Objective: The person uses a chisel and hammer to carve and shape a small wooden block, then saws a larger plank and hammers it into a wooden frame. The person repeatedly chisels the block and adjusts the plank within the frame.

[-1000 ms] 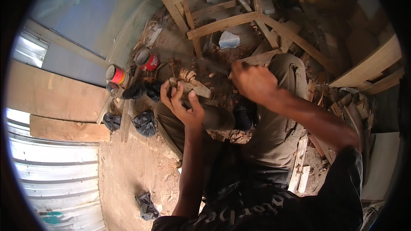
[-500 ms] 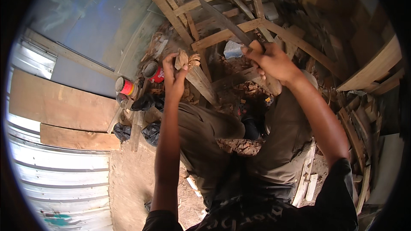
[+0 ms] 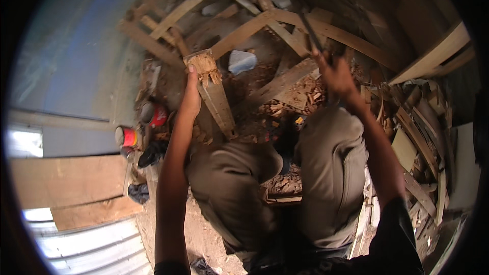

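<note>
My left hand (image 3: 191,94) grips a short, splintered wood block (image 3: 204,65) by its left side, the thumb along the near edge. Chipped, ragged fibres hang from the block's lower end. It sits at the upper end of a slanted wooden post (image 3: 219,106); whether the two touch is unclear. Out to the right, my right hand (image 3: 337,76) is closed around the handle of a machete (image 3: 308,28), slightly blurred. Its dark blade points up and away, apart from the block.
A nailed wooden frame (image 3: 242,34) stands beyond my hands. Wood chips (image 3: 305,91) and a pale blue-white lump (image 3: 242,62) lie on the ground. Red cans (image 3: 127,136) stand at left. Scrap boards (image 3: 417,137) pile up at right, beside my knee.
The machete has moved right and away from the block with my right hand. My left hand has turned the block, showing its broad splintered face. The whole view has shifted.
</note>
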{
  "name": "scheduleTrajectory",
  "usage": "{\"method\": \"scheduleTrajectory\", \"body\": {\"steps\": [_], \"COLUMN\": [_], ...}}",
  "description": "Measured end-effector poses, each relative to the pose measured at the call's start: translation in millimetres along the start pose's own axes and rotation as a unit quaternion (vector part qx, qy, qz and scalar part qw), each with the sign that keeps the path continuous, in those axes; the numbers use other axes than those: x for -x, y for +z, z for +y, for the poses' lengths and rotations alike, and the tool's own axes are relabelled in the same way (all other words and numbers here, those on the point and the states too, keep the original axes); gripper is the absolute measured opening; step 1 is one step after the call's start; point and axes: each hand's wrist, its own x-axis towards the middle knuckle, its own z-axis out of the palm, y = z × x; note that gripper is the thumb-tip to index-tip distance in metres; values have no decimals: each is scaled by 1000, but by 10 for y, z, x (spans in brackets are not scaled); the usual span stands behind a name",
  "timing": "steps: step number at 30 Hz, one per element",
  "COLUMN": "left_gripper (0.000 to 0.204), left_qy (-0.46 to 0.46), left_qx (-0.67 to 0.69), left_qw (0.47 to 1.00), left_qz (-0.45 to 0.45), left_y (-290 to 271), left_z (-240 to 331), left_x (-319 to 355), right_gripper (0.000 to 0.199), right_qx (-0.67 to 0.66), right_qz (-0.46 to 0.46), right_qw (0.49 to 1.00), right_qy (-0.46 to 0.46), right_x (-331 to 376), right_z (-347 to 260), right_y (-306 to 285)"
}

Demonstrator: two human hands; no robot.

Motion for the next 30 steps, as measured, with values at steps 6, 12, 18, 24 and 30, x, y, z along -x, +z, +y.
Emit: {"method": "scheduleTrajectory", "body": {"steps": [6, 12, 18, 24, 30], "left_gripper": [59, 52, 56, 51, 57], "left_qy": [186, 158, 167, 259, 216], "left_qx": [-226, -319, -389, -405, -455], "left_qw": [955, 926, 892, 853, 833], "left_qz": [-42, -129, -159, -205, -230], "left_y": [1049, 1977, 2194, 2349, 2335], "left_z": [-414, -1099, -1716, -2290, -2520], "left_x": [-186, -451, -174, 243, 325], "right_gripper": [34, 54, 62, 49, 43], "right_qx": [10, 63, 159, 62, -408], "right_qz": [31, 122, 116, 95, 1], "right_qw": [985, 983, 972, 989, 894], "right_qy": [172, 119, 132, 99, 183], "right_x": [785, 1095, 1107, 1074, 937], "right_z": [1364, 2146, 2393, 2194, 2098], "right_y": [898, 1359, 1384, 1102, 1041]}}
